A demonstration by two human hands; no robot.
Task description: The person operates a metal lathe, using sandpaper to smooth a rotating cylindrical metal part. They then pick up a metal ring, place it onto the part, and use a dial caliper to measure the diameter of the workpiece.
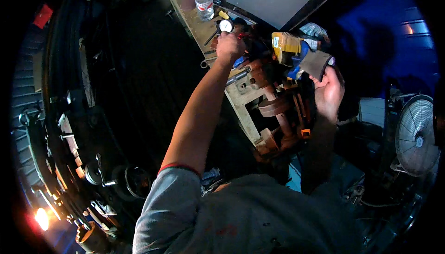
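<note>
My left hand (230, 46) reaches out over the cluttered bench, its fingers closed at a round white-faced dial gauge (225, 25). Dark tools around the fingertips partly hide the grip. To the right, my raised right hand (328, 87) is closed on a grey-brown flat piece (315, 63), curved like stiff cloth or abrasive sheet; its exact kind is unclear. Right behind that piece shows a blue object (295, 71). Between my arms stands a rusty machine frame with a round wheel (273, 107) on a shaft.
A clear plastic bottle with a white cap (204, 1) stands on the wooden bench (185, 11). A yellow carton (286, 45) sits behind the machine. At the right is a round fan (417, 136). Dark machinery with a crank handle (104, 175) fills the left, near a bright lamp (41, 219).
</note>
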